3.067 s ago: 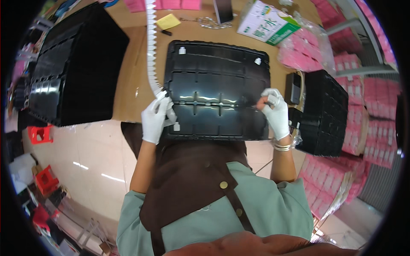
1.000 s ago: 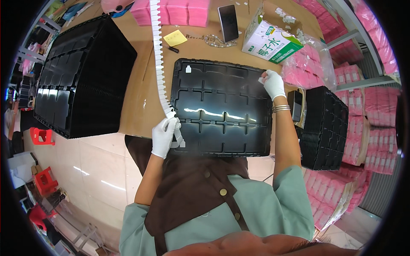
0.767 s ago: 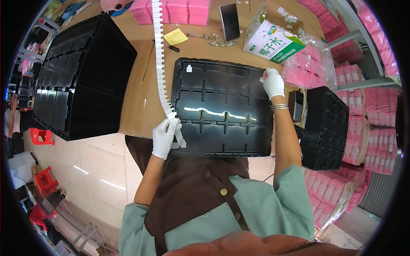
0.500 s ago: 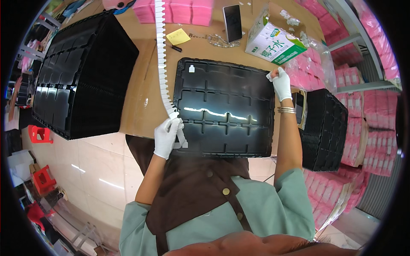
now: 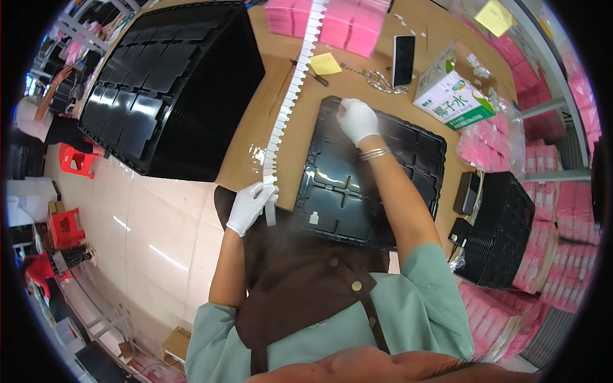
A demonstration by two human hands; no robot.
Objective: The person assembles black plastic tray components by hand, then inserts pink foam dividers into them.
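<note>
My left hand (image 5: 250, 208), in a white glove, pinches the lower end of a long strip of white notched labels (image 5: 286, 108) running away over the cardboard. To its right lies a black plastic tray (image 5: 332, 185), face down or lid-like, with ribbed panels. One white label (image 5: 314, 217) shows on its near left corner. My right hand (image 5: 357, 121), also gloved, is closed at the tray's far left corner and covers that corner. Whether its curled fingers hold a label or the tray edge cannot be made out.
A tall stack of black trays (image 5: 211, 102) stands left, a smaller black stack (image 5: 501, 230) right. Beyond are pink packs (image 5: 325, 22), a yellow note (image 5: 325, 64), a phone (image 5: 403, 60), a chain (image 5: 381, 82) and a drink carton box (image 5: 453, 96). Red stools (image 5: 76, 161) are on the floor.
My right hand has moved from the tray's far right corner to its far left. The label shows at the near left instead of far left; the tray seems turned. My view has shifted left.
</note>
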